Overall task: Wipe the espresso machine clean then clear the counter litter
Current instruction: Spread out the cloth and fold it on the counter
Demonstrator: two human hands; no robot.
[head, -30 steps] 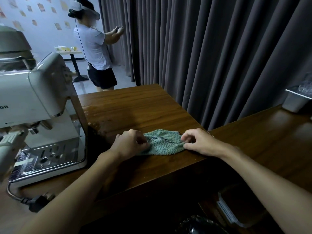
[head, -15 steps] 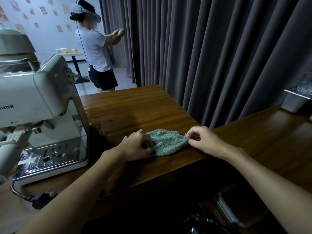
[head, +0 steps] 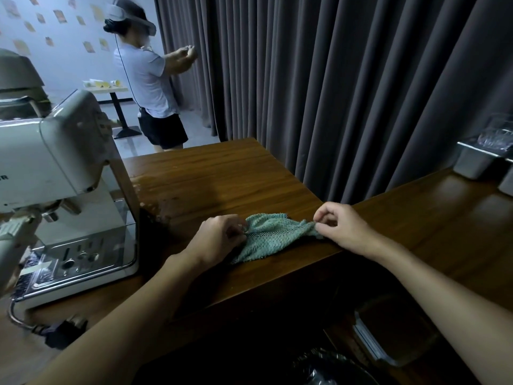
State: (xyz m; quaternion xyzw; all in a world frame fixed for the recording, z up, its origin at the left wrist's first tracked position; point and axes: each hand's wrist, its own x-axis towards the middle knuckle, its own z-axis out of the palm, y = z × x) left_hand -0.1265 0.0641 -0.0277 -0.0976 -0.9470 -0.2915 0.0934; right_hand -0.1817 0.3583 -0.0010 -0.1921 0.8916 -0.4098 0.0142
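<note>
A green knitted cloth [head: 270, 236] lies near the front edge of the wooden counter [head: 222, 179]. My left hand [head: 219, 238] pinches its left edge and my right hand [head: 342, 226] pinches its right corner, so the cloth is stretched between them and partly lifted. The cream espresso machine [head: 55, 162] stands at the left, with its metal drip tray [head: 75, 259] at the bottom. Dark specks and a wet patch [head: 161, 201] mark the counter beside the machine.
A power plug and cable [head: 55, 329] lie in front of the machine. A person wearing a headset [head: 150, 79] stands beyond the counter by the grey curtain [head: 333, 79]. A metal container [head: 477, 159] sits at the far right. A black bin bag [head: 327, 368] is below.
Both hands have lifted the cloth's edges slightly and pulled it wider; the right hand has moved a little to the right. The person in the background has turned more toward the curtain.
</note>
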